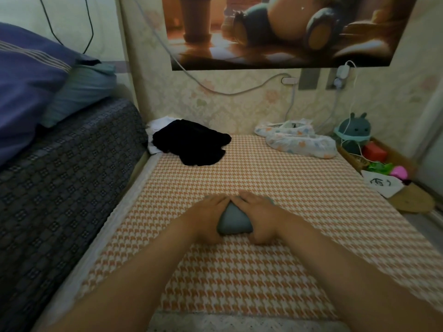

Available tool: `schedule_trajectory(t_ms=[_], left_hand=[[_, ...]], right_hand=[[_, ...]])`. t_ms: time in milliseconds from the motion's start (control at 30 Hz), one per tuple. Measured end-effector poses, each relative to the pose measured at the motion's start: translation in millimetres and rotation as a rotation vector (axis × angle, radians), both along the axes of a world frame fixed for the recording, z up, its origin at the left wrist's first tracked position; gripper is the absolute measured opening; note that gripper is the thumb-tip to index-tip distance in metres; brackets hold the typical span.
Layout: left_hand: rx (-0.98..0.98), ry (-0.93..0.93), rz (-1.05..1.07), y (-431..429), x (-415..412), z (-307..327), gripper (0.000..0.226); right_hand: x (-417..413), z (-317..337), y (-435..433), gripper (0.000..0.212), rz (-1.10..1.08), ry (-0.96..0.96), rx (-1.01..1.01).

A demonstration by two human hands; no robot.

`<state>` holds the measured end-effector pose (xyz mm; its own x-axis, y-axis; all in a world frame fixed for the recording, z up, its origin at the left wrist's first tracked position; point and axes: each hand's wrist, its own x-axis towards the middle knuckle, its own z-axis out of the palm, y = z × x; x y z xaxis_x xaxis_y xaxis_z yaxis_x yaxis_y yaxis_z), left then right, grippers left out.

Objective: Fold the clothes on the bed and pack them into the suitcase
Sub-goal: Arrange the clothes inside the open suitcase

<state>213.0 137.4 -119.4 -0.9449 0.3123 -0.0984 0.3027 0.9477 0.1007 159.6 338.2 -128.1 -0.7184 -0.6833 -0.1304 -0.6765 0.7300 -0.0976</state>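
My left hand and right hand press a small grey garment into a bundle near the middle of the bed. The fingers of both lie almost straight across its top and meet there, bearing down rather than pinching; my thumbs are hidden.

The bundle looks rounded and springy. If I lift off without taking hold of both sides, I expect it to unroll. The soft mattress offers no firm backing for a crease. The suitcase is out of view, so the carry could shake the fold loose.

A black garment lies over a white one at the bed's far left corner, well apart from my hands, with flower-printed cloth at the far right. The bed wears an orange-and-white houndstooth cover.

A large poster hangs on the wallpapered wall above trailing cables and a plugged charger. A plush toy sits beside a basket of oddments to the right. Blue pillows rest on a dark patterned cover to the left.
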Motion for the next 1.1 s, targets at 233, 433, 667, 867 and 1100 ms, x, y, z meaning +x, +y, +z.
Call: schedule_trajectory(t_ms=[233, 433, 667, 867, 1100], left_hand=[[0.116, 0.414, -0.053, -9, -6, -7, 0.066], [0.145, 0.195, -0.053, -27, 7, -20, 0.078], [0.522, 0.076, 0.236, -13, 20, -2, 0.034], [0.679, 0.078, 0.620, -6, -1, -4, 0.024], [0.507, -0.175, 0.652, 2, -20, 14, 0.077]], right_hand=[[4, -10, -4, 0.085, -0.084, 0.337, -0.047], [41, -8, -10, 0.071, -0.006, 0.394, 0.084], [18, 15, -10, 0.035, -0.162, 0.199, -0.338], [18, -20, -28, 0.075, -0.233, 0.188, -0.236], [34, -33, -19, 0.064, -0.140, 0.387, -0.290]])
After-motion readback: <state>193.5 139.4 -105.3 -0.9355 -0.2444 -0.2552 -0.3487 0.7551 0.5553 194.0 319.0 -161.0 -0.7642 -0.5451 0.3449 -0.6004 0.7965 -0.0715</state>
